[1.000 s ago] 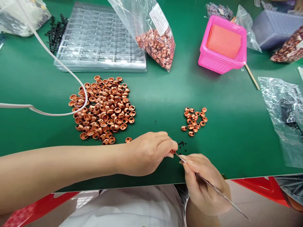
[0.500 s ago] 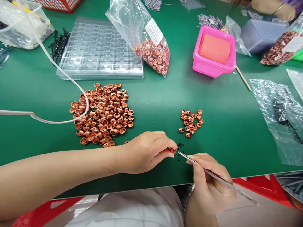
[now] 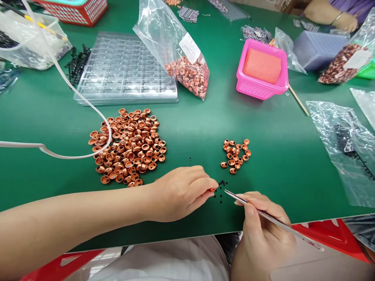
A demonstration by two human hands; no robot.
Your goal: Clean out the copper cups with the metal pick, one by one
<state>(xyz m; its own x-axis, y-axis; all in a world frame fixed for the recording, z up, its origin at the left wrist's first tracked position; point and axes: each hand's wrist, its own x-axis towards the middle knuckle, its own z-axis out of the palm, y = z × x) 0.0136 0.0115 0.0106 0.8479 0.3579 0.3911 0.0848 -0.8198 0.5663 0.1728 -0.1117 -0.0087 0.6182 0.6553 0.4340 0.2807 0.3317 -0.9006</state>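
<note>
Between the thumb and fingers of my left hand is a small copper-coloured cup-shaped part, mostly covered by the fingertips. My right hand grips a pair of metal tweezers like a pen; their tips point left, a little apart from the copper part. Several tiny black pieces lie on the table between the left fingertips and the tweezer tips. Beyond them sits a small group of copper parts. A large pile of the same copper parts lies past my left forearm.
A white cable crosses the pile's left side. Behind stand clear plastic trays, a bag of copper parts and a pink basket. Plastic bags lie at the right. A co-worker's hand rests at the far right.
The tweezer tips have drawn back slightly to the right, away from the copper part. My left fingers have turned, covering more of it. The whole view has shifted slightly.
</note>
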